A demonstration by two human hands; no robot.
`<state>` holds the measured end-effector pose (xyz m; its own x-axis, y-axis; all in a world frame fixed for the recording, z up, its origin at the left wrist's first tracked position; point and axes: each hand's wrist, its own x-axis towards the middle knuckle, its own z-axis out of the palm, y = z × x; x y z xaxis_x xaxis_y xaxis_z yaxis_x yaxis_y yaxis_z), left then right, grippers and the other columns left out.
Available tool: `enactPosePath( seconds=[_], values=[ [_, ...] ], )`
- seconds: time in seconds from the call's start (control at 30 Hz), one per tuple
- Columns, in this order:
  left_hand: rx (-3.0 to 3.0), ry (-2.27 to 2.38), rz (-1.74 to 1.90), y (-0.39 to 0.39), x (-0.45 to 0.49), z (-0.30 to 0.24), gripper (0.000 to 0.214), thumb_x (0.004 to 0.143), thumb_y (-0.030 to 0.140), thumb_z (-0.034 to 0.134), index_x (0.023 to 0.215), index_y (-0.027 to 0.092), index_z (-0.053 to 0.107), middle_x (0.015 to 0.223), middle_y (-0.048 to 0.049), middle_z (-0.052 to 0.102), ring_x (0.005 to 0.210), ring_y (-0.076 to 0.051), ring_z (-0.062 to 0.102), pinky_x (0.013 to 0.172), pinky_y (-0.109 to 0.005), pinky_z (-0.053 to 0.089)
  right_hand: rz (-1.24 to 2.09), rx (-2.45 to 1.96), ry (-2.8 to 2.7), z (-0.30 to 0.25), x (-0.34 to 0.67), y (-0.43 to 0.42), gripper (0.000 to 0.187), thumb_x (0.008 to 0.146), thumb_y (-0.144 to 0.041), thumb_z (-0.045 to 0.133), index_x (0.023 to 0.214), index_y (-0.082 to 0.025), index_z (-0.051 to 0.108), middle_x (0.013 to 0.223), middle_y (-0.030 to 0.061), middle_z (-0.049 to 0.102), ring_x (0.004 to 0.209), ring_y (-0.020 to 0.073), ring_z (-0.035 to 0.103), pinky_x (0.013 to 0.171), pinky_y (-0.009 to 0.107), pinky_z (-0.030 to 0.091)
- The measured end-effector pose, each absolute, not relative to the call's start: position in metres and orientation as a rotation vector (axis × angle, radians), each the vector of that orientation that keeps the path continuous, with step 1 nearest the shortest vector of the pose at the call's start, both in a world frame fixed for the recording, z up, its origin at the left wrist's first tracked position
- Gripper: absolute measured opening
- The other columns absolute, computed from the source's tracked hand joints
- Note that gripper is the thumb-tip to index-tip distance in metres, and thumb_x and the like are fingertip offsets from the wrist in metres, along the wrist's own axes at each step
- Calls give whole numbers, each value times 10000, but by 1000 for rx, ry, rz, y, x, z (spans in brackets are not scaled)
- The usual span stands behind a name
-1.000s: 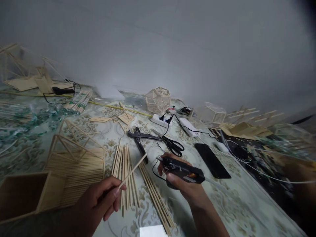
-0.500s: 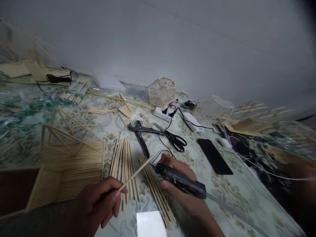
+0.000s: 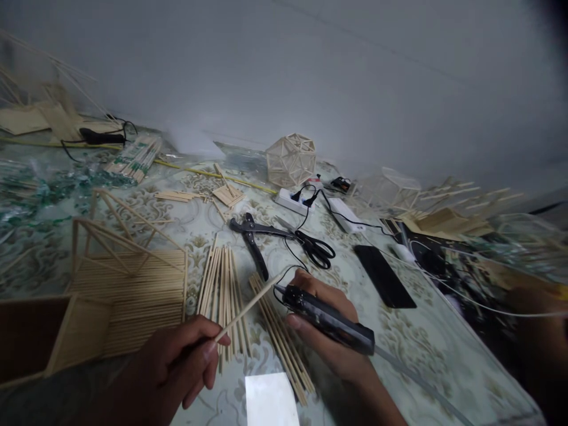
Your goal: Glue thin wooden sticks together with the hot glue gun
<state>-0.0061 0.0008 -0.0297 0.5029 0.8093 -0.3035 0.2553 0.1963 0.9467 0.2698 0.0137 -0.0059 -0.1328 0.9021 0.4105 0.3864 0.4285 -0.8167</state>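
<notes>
My left hand (image 3: 195,355) pinches a thin wooden stick (image 3: 248,305) that slants up to the right. In my right hand (image 3: 331,331) is a black hot glue gun (image 3: 328,316), with a long translucent glue stick (image 3: 419,378) coming out of its back end. The gun's nozzle is close to the stick's far tip; whether they touch I cannot tell. Below the hands lie two bunches of loose wooden sticks, one on the left (image 3: 222,296) and one on the right (image 3: 284,343). A white card (image 3: 271,399) lies at the front.
On the left stands a house-like stick model (image 3: 146,296). Beyond my hands lie pliers (image 3: 255,236), scissors (image 3: 313,245), a power strip (image 3: 293,202) and a black phone (image 3: 385,277). A stick polyhedron (image 3: 290,158) stands by the wall. Another person's hand (image 3: 539,307) shows at right.
The glue gun's nozzle has drawn back slightly to the right from the stick's tip. My left hand keeps its pinch on the stick. The view has shifted a little.
</notes>
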Motion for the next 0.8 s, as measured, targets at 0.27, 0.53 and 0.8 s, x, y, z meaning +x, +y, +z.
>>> enactPosePath(
  seconds=[0.27,0.53,0.8],
  values=[
    [1370,1030,487,3,-4,-30,347,1030,492,551,801,250,648,686,15,669,531,-132,531,546,-239,467,630,-1188,-1724,-3,269,14,319,887,-315,716,681,-243,483,632,-31,555,575,158,530,565,291,422],
    [1376,1036,478,2,-2,-23,313,1036,487,539,891,245,674,693,20,669,537,-123,525,555,-226,450,594,-1119,-1732,-6,270,14,257,851,-212,698,691,-234,499,632,-39,536,592,152,521,578,275,416],
    [1372,1004,485,2,-3,-27,330,1047,494,535,872,247,667,699,15,675,539,-122,522,565,-230,450,574,-1204,-1714,-3,272,13,287,877,-318,741,668,-249,557,619,-12,586,558,179,579,552,299,469]
  ],
)
